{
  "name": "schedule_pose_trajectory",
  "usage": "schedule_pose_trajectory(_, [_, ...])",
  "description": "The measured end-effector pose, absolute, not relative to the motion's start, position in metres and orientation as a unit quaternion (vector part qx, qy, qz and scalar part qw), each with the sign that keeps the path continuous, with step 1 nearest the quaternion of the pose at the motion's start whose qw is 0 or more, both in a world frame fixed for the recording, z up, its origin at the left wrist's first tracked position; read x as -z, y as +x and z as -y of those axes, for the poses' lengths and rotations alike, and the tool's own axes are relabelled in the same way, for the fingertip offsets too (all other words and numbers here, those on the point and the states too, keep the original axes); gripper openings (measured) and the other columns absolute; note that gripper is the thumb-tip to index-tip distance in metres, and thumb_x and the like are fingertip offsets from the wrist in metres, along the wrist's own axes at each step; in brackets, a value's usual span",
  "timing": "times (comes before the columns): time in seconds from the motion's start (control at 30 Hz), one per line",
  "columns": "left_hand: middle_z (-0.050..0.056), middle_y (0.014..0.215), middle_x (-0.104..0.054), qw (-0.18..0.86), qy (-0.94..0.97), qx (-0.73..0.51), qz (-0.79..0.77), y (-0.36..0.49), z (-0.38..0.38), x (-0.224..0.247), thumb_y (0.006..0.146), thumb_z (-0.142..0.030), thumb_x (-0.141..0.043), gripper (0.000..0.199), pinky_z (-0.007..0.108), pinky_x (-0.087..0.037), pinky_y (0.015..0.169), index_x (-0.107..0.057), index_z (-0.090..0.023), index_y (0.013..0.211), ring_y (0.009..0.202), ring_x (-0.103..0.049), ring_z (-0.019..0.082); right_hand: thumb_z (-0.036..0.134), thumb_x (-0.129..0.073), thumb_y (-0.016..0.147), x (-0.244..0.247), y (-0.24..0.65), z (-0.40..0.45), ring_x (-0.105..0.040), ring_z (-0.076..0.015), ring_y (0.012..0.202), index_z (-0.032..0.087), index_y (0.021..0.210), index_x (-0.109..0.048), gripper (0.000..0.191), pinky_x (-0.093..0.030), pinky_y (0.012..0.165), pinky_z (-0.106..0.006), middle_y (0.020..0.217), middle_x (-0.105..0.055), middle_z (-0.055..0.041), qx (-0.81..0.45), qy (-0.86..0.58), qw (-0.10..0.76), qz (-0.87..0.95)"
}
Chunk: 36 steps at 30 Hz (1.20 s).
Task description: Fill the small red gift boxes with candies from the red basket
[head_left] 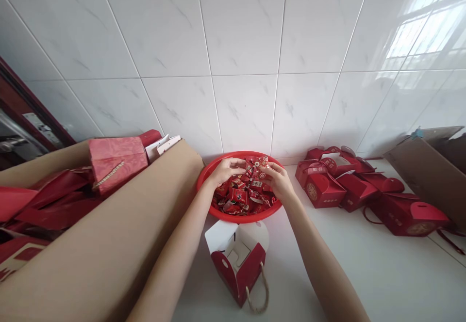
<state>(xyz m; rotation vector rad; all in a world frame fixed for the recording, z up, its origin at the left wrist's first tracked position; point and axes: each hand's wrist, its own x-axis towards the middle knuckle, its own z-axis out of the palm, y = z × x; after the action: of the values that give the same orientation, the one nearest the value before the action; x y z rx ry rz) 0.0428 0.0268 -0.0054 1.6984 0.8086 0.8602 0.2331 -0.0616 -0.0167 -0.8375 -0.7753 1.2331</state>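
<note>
The right hand point(281, 182) has thumb and fingers closed on a patterned wrapped sweet point(263, 164), raised just over the far side of the pile; the left hand point(227, 169) curves over the same pile, and I cannot tell whether its fingertips grip anything.

Beneath everything runs the white worktop point(396, 278). A long carton point(109, 244) stuffed with red packaging stands along the left, and a smaller open carton point(431, 167) sits at the far right. Between them, against the tiled wall, lies the red basket point(242, 218) with the wrapped sweets point(238, 196) heaped inside. Closed gift boxes point(325, 191) cluster to its right. One open gift box point(251, 271) stands just in front of the basket, between the forearms, flaps spread, its rope handle point(267, 293) hanging at the side.

The likeliest trouble, I judge, is small: a slick wrapper could slip from a fingertip pinch. Sweets heaped near the rim might spill if stirred roughly. The light open box could be knocked over by a forearm or a snagged handle.
</note>
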Motion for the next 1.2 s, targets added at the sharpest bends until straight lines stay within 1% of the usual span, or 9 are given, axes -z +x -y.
schedule_pose_trajectory(0.2, [0.007, 0.107, -0.077, 0.498, 0.718, -0.367, -0.318, 0.057, -0.015, -0.002, 0.06, -0.035, -0.089, 0.043, 0.039, -0.054, 0.094, -0.077, -0.017, 0.098, 0.102, -0.069, 0.025, 0.032, -0.091, 0.052, 0.015, 0.233, 0.063, -0.066, -0.0185, 0.08, 0.022, 0.078, -0.071, 0.034, -0.06, 0.069, -0.033, 0.084, -0.07, 0.0011, -0.587, -0.342, 0.637, 0.364])
schedule_pose_trajectory(0.33, [0.009, 0.105, -0.078, 0.502, 0.731, -0.35, -0.302, 0.055, -0.013, -0.003, 0.066, -0.04, -0.085, 0.042, 0.039, -0.055, 0.092, -0.078, -0.016, 0.1, 0.098, -0.07, 0.025, 0.031, -0.09, 0.055, 0.017, 0.234, 0.063, -0.069, -0.022, 0.085, 0.023, 0.089, -0.072, 0.039, -0.061, 0.075, -0.038, 0.094, -0.073, -0.0015, -0.59, -0.33, 0.627, 0.388])
schedule_pose_trajectory(0.43, [0.009, 0.108, -0.077, 0.478, 0.746, -0.346, -0.308, 0.051, -0.016, 0.0, 0.073, -0.041, -0.078, 0.038, 0.039, -0.054, 0.094, -0.079, -0.017, 0.103, 0.103, -0.069, 0.026, 0.031, -0.089, 0.055, 0.017, 0.233, 0.064, -0.069, -0.0213, 0.083, 0.022, 0.086, -0.071, 0.037, -0.061, 0.071, -0.035, 0.09, -0.074, -0.0018, -0.571, -0.341, 0.641, 0.383])
schedule_pose_trajectory(0.57, [0.009, 0.115, -0.075, 0.394, 0.772, -0.349, -0.357, 0.045, -0.025, 0.009, 0.08, -0.03, -0.069, 0.027, 0.038, -0.052, 0.1, -0.079, -0.019, 0.103, 0.11, -0.067, 0.025, 0.031, -0.089, 0.052, 0.017, 0.231, 0.063, -0.067, -0.0175, 0.07, 0.021, 0.079, -0.068, 0.036, -0.059, 0.062, -0.03, 0.079, -0.072, 0.0001, -0.544, -0.372, 0.669, 0.343])
schedule_pose_trajectory(0.67, [0.006, 0.11, -0.077, 0.36, 0.795, -0.283, -0.398, 0.041, -0.029, 0.014, 0.078, -0.02, -0.067, 0.023, 0.035, -0.053, 0.098, -0.08, -0.021, 0.097, 0.11, -0.068, 0.026, 0.03, -0.09, 0.047, 0.018, 0.232, 0.06, -0.065, -0.0161, 0.065, 0.021, 0.072, -0.065, 0.036, -0.057, 0.058, -0.028, 0.071, -0.069, 0.0015, -0.519, -0.388, 0.701, 0.298])
schedule_pose_trajectory(0.83, [0.002, 0.111, -0.078, 0.33, 0.839, -0.148, -0.406, 0.044, -0.022, 0.013, 0.071, -0.009, -0.069, 0.032, 0.029, -0.052, 0.097, -0.079, -0.026, 0.097, 0.11, -0.069, 0.026, 0.027, -0.089, 0.044, 0.021, 0.234, 0.055, -0.063, -0.0153, 0.061, 0.02, 0.066, -0.063, 0.035, -0.054, 0.056, -0.027, 0.067, -0.068, 0.0006, -0.495, -0.392, 0.727, 0.269])
schedule_pose_trajectory(1.0, [0.008, 0.125, -0.072, 0.246, 0.874, -0.141, -0.395, 0.064, -0.012, 0.007, 0.078, -0.015, -0.067, 0.035, 0.035, -0.047, 0.102, -0.076, -0.023, 0.111, 0.118, -0.064, 0.03, 0.024, -0.087, 0.047, 0.019, 0.233, 0.056, -0.065, -0.0181, 0.061, 0.019, 0.064, -0.065, 0.029, -0.056, 0.056, -0.031, 0.066, -0.07, -0.0015, -0.505, -0.388, 0.73, 0.249])
schedule_pose_trajectory(1.1, [0.01, 0.119, -0.069, 0.214, 0.906, -0.1, -0.352, 0.075, -0.01, 0.008, 0.079, -0.022, -0.069, 0.026, 0.037, -0.049, 0.097, -0.077, -0.022, 0.103, 0.11, -0.065, 0.031, 0.024, -0.085, 0.049, 0.017, 0.232, 0.057, -0.066, -0.0191, 0.061, 0.019, 0.066, -0.067, 0.025, -0.056, 0.055, -0.031, 0.066, -0.071, -0.0018, -0.503, -0.391, 0.736, 0.229])
schedule_pose_trajectory(1.2, [0.009, 0.11, -0.068, 0.198, 0.911, -0.097, -0.348, 0.079, -0.011, 0.013, 0.077, -0.025, -0.072, 0.016, 0.034, -0.051, 0.088, -0.078, -0.022, 0.091, 0.097, -0.066, 0.027, 0.025, -0.082, 0.051, 0.017, 0.232, 0.057, -0.066, -0.0191, 0.062, 0.02, 0.066, -0.068, 0.021, -0.056, 0.055, -0.031, 0.065, -0.07, -0.0017, -0.498, -0.393, 0.738, 0.231])
